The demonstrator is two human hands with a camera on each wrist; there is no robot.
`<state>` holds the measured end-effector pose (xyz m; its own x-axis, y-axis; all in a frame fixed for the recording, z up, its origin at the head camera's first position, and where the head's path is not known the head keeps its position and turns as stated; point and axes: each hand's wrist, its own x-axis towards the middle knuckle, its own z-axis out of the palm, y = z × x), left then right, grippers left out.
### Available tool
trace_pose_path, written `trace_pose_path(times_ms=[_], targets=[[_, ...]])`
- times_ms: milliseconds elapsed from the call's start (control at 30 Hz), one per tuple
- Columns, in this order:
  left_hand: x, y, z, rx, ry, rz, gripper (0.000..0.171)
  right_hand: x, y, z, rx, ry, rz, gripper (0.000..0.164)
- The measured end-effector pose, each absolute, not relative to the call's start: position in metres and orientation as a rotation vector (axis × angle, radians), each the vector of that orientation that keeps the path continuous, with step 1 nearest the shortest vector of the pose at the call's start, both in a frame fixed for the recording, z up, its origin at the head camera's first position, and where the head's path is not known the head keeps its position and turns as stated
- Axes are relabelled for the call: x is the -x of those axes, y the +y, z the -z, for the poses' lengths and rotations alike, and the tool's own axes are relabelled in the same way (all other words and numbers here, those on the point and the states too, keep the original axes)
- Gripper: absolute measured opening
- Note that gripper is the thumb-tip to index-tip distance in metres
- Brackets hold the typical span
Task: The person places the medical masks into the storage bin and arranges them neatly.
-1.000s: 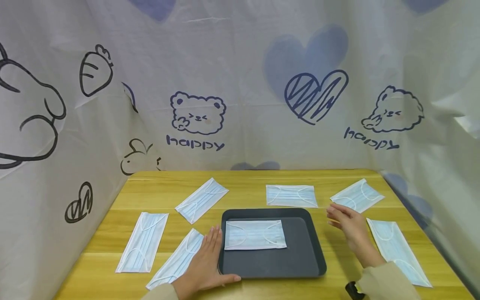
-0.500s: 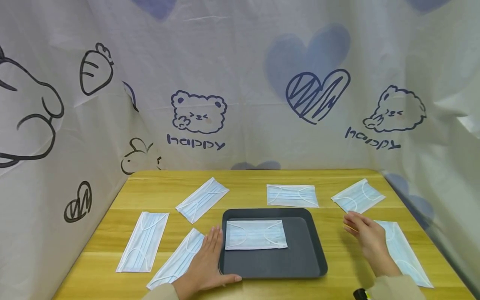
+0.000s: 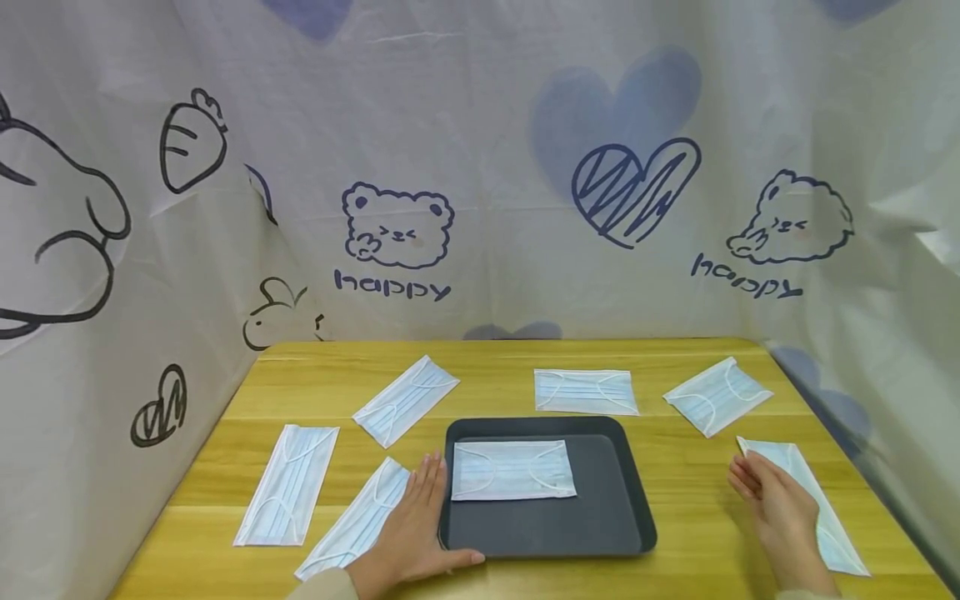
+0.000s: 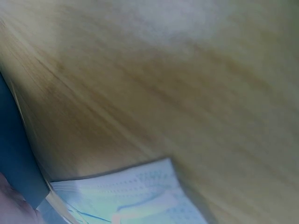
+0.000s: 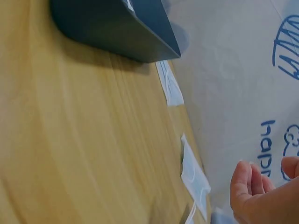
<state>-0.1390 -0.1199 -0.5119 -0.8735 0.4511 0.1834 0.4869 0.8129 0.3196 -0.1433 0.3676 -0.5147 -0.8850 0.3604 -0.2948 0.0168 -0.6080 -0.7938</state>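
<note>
A dark grey tray (image 3: 551,529) stands on the table, with a light blue face mask (image 3: 513,471) lying flat in its upper left part. Along the tray's left wall lies my left hand (image 3: 412,525), fingers straight and thumb spread at the near corner. A second mask (image 3: 352,529) is partly hidden beneath that hand. My right hand (image 3: 783,508) hovers over the left edge of the right-hand mask (image 3: 840,537), covering part of it. In the right wrist view the fingers (image 5: 240,182) are loosely bent, the thumb is apart, and nothing shows between them.
More masks lie around the tray: one (image 3: 288,487) at far left, one (image 3: 405,400) at back left, one (image 3: 585,392) behind the tray and one (image 3: 718,396) at back right. A printed curtain (image 3: 495,167) encloses the wooden table (image 3: 697,533) at the back and sides.
My right hand has moved right and toward me, from beside the back-right mask to the right-hand mask. The left hand and the tray have stayed in place.
</note>
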Motion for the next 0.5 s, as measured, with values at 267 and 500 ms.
trace_pose_path(times_ms=[267, 500], targets=[[0.138, -0.120, 0.513, 0.742, -2.881, 0.570, 0.125, 0.112, 0.358, 0.484, 0.894, -0.943, -2.604, 0.025], [0.137, -0.121, 0.514, 0.747, -2.867, 0.588, 0.125, 0.093, 0.352, 0.460, 1.174, -0.821, -2.605, 0.036]])
